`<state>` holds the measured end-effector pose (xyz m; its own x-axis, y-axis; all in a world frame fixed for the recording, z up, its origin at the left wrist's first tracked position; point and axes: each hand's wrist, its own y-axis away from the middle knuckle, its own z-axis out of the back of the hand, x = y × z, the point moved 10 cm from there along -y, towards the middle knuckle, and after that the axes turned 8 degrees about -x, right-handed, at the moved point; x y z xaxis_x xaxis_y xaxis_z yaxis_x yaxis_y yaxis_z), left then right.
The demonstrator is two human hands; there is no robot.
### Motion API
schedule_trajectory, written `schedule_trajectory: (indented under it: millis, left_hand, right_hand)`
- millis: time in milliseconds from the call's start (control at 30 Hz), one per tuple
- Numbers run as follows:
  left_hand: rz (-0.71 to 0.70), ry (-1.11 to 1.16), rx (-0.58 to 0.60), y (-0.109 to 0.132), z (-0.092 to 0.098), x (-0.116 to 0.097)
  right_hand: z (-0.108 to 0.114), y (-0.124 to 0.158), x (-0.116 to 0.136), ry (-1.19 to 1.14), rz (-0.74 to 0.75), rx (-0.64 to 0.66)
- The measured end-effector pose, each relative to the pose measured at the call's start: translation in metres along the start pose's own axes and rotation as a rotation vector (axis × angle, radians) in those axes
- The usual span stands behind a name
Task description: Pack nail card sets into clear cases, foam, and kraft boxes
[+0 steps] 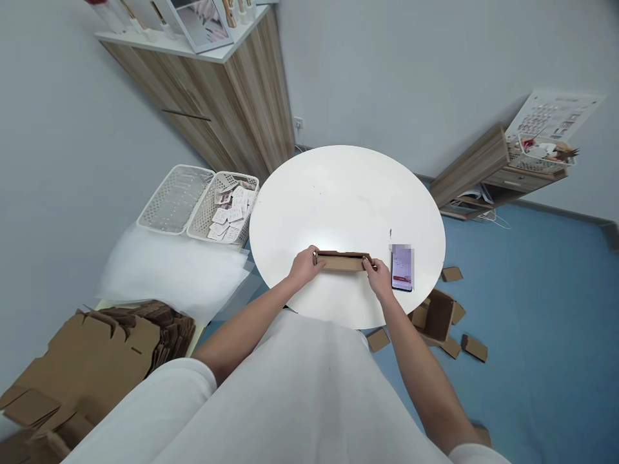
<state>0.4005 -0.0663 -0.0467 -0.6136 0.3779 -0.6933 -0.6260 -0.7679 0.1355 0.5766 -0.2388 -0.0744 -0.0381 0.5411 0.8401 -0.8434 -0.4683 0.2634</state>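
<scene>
A small brown cardboard box (342, 261) lies on the near part of the round white table (338, 193). My left hand (305, 265) grips its left end with curled fingers. At the box's right end, my right hand (378, 277) pinches it. A phone (402, 267) with a lit screen lies flat on the table just right of my right hand.
Two white mesh baskets (176, 198) stand to the left, one holding several small cards (229, 212). A stack of flat cardboard blanks (97, 361) lies at the lower left. Folded boxes (438, 316) litter the blue floor. Wooden cabinets (217, 96) line the walls.
</scene>
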Motion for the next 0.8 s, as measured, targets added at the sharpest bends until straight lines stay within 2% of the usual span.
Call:
schedule_trajectory:
  millis: [200, 433, 600, 800]
  left_hand:
    - [0.012, -0.013, 0.012, -0.001, -0.001, 0.001]
    - [0.014, 0.004, 0.015, -0.001, 0.0, 0.001]
    - [0.031, -0.005, 0.025, -0.002, -0.001, 0.001]
    - [-0.002, 0.009, -0.002, -0.002, 0.0, 0.002]
  right_hand:
    - [-0.011, -0.003, -0.008, -0.125, -0.11, 0.098]
    - [-0.011, -0.006, -0.006, -0.152, -0.059, 0.121]
    - [-0.022, -0.004, -0.004, -0.191, -0.087, 0.251]
    - [-0.018, -0.01, 0.006, -0.265, -0.093, 0.259]
